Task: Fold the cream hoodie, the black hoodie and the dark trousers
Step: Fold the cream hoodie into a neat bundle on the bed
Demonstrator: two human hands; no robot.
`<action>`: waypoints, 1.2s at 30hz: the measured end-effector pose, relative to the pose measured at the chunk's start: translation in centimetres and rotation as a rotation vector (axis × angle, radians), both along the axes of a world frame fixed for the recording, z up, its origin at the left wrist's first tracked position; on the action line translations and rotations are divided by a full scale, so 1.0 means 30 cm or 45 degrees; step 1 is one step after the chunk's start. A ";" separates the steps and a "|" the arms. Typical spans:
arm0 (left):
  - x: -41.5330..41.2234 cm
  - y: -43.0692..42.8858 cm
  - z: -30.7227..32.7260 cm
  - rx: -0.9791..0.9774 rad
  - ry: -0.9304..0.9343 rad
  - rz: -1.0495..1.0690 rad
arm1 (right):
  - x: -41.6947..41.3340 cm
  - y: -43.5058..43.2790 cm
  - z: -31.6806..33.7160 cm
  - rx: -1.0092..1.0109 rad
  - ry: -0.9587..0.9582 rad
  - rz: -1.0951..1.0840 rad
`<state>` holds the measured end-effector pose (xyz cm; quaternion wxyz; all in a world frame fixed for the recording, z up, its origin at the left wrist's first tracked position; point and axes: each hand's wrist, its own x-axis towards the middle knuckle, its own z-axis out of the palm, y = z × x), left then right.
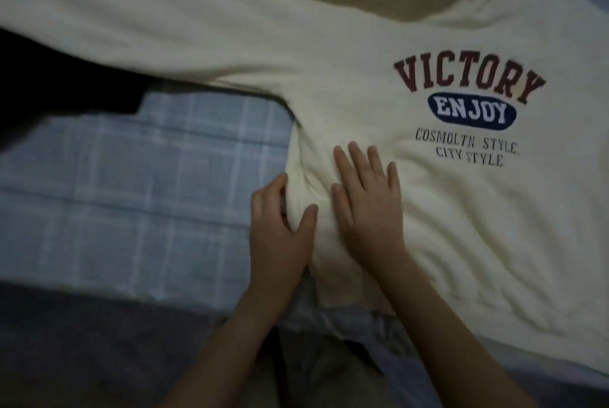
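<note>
The cream hoodie [445,210] lies front up on the bed, with "VICTORY ENJOY" printed on its chest. One sleeve stretches away to the upper left. My left hand [280,226] grips the hoodie's side edge below the armpit, fingers curled under the fabric and thumb on top. Beside it, my right hand [365,196] presses flat on the body of the hoodie with straight fingers. A black garment [49,84] lies at the left edge, partly under the cream sleeve; I cannot tell whether it is the hoodie or the trousers.
A blue checked bedsheet [131,177] covers the bed to the left of the hoodie. The bed's front edge runs along the bottom, with a dark floor area [82,341] below it at the lower left.
</note>
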<state>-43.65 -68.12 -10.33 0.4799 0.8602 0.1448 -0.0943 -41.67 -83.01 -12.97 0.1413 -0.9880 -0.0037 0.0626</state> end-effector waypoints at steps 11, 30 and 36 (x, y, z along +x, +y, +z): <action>-0.191 0.004 0.029 -0.096 0.136 -0.023 | -0.102 -0.076 0.024 0.058 -0.019 0.111; 0.151 -0.045 -0.192 0.927 -0.433 -0.872 | 0.035 -0.157 -0.066 -0.079 -0.072 -0.033; 0.188 -0.013 -0.111 0.529 -0.376 -0.842 | 0.069 -0.121 0.002 -0.025 -0.021 -0.079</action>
